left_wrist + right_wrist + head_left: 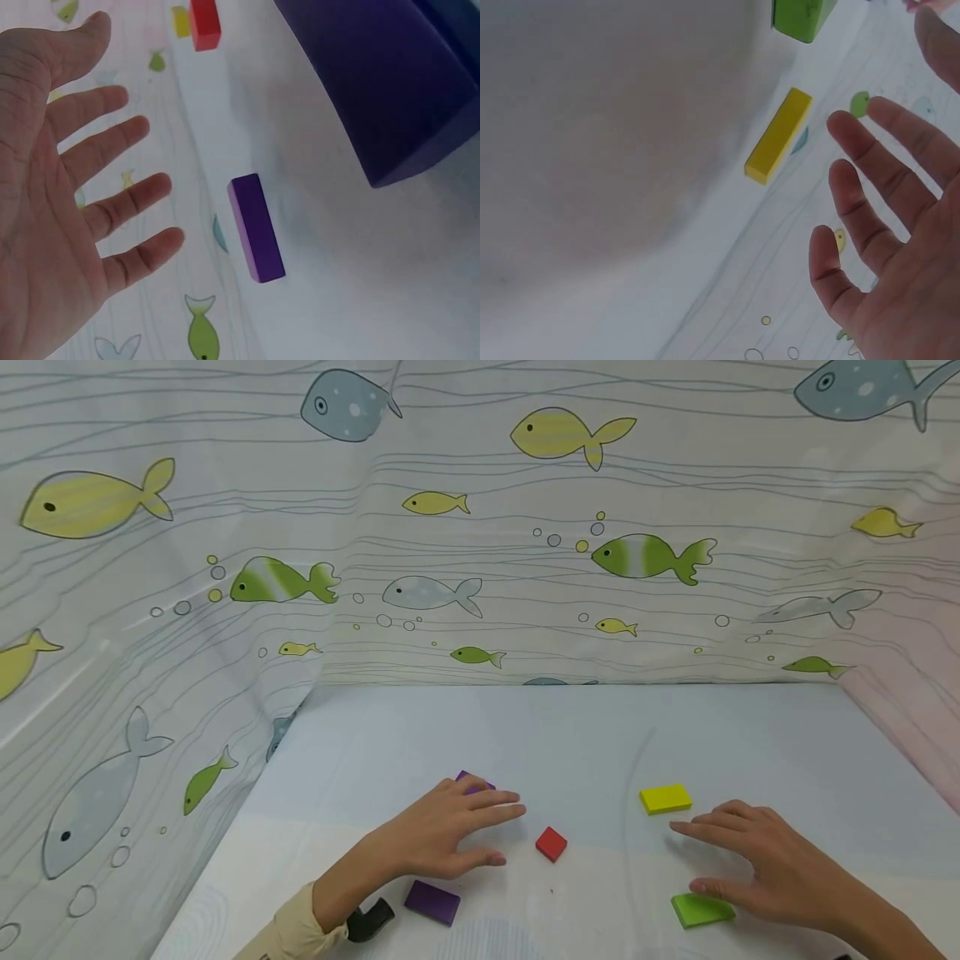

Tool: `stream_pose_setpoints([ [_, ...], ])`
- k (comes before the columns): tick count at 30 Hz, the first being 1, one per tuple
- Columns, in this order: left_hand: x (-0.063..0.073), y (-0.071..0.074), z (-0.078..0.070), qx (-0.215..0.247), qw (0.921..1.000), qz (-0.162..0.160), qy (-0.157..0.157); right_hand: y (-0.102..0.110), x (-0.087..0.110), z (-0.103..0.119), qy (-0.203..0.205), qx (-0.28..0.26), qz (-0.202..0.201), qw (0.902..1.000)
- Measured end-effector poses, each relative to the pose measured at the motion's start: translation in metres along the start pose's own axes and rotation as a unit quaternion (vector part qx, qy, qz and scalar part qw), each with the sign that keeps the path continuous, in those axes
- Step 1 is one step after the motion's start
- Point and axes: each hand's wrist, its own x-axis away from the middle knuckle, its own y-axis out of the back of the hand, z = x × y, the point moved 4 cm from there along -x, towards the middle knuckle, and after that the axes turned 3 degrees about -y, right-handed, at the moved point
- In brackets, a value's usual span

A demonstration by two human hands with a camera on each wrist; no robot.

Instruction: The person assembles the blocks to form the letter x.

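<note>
My left hand point(450, 831) hovers over the table with its fingers spread, holding nothing. Behind its fingers, in the head view, a purple block point(463, 777) is partly hidden; the left wrist view shows that block point(257, 229) whole. Nearer the front lies a second purple block point(432, 902). To the right of the left fingertips sits a small red block point(551, 844). My right hand point(772, 864), fingers loosely extended, holds nothing. A yellow block point(665, 799) lies beyond its fingertips, and a green block point(702, 911) is by its thumb, which overlaps it in the head view.
The blocks lie on a pale table point(570, 735). Behind and to the left hangs a white fish-print curtain point(525, 593), with a pinkish stretch at the right. A black strap piece point(370, 921) is at the left wrist.
</note>
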Motion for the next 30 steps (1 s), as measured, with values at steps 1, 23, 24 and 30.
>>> stream_pose_setpoints([
  [1,-0.001,-0.001,0.0,0.001,1.0,0.0,-0.001,0.0,0.0,0.0,0.002,0.001,0.001,1.0],
  [23,-0.01,-0.011,-0.007,0.0,0.9996,0.019,-0.019,-0.002,0.004,0.003,0.02,-0.017,0.018,0.9995],
  [24,-0.011,-0.011,-0.008,0.001,0.9996,0.018,-0.02,-0.002,0.004,0.003,0.019,-0.016,0.019,0.9995],
  [30,-0.012,-0.014,-0.011,0.014,0.9994,0.026,-0.019,-0.004,0.004,0.003,0.025,-0.016,0.016,0.9994],
])
